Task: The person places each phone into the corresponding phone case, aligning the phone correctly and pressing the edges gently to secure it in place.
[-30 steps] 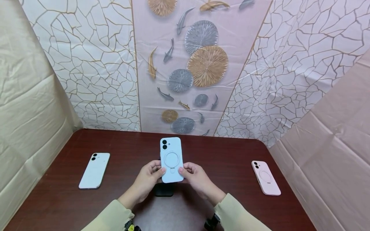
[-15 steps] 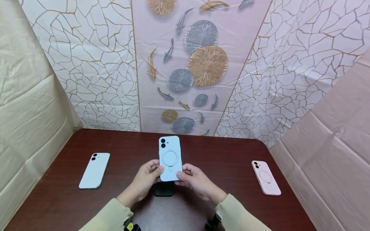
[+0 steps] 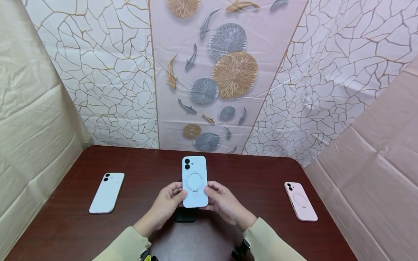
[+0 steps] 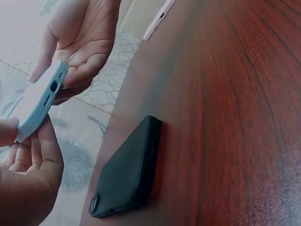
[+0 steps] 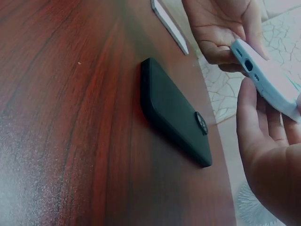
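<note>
Both hands hold a light blue phone case (image 3: 195, 181) above the table, its back with a ring and two camera circles facing the head camera. My left hand (image 3: 166, 203) pinches its left edge, thumb on the back and fingers behind. On the opposite edge, my right hand (image 3: 226, 206) pinches it in the same way. Both wrist views show the port cut-outs along its lower edge; whether a phone sits inside, I cannot tell. Below it a black-cased phone (image 4: 129, 165) lies on the table, partly hidden in the head view by the blue case.
A white phone (image 3: 107, 194) lies back up on the left of the dark red wooden table (image 3: 254, 181). On the right lies a pink phone case (image 3: 301, 201) with a ring. Patterned cloth (image 3: 121, 72) hangs behind the table.
The blue case rose slightly to the left, then came back right and down, both hands gripping it throughout. My right thumb now lies a little higher on its edge. Nothing on the table moved.
</note>
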Motion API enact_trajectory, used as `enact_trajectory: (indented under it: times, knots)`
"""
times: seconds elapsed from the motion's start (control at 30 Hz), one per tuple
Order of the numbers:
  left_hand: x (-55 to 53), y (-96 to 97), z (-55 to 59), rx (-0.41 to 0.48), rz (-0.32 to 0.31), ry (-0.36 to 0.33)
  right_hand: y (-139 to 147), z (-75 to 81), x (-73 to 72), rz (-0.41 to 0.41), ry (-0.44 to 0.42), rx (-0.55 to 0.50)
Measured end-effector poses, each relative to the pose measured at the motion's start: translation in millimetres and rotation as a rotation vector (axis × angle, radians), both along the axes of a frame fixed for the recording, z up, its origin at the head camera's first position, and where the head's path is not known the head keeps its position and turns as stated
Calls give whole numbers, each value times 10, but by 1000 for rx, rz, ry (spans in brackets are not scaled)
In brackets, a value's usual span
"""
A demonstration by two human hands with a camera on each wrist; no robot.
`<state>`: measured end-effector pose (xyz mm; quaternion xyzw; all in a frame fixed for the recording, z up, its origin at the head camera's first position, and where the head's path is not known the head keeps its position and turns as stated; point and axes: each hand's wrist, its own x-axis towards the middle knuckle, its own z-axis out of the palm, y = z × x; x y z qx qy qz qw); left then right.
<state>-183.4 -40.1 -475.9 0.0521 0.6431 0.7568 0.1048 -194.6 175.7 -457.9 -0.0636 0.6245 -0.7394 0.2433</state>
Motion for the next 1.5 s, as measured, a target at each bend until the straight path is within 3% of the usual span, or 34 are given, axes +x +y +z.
enact_trajectory:
  times: [0.3, 0.57, 0.9, 1.0, 1.23, 1.5]
  knots:
    - [11, 7, -86, 37, -71, -7, 3, -66, 9, -38, 31, 32]
    - [3, 16, -91, 18, -2, -34, -16, -35, 34, -18, 0, 7]
    - [-14, -1, -68, 28, 12, -41, 25, -31, 21, 55, -41, -103]
    - [-14, -3, -49, 11, -7, -17, 30, -28, 22, 44, -37, -109]
    - [-9, 5, -11, -15, -115, 49, 49, -23, 20, -24, -43, -100]
    - [-7, 47, -59, -21, -96, 73, 60, -43, 29, -38, -52, -80]
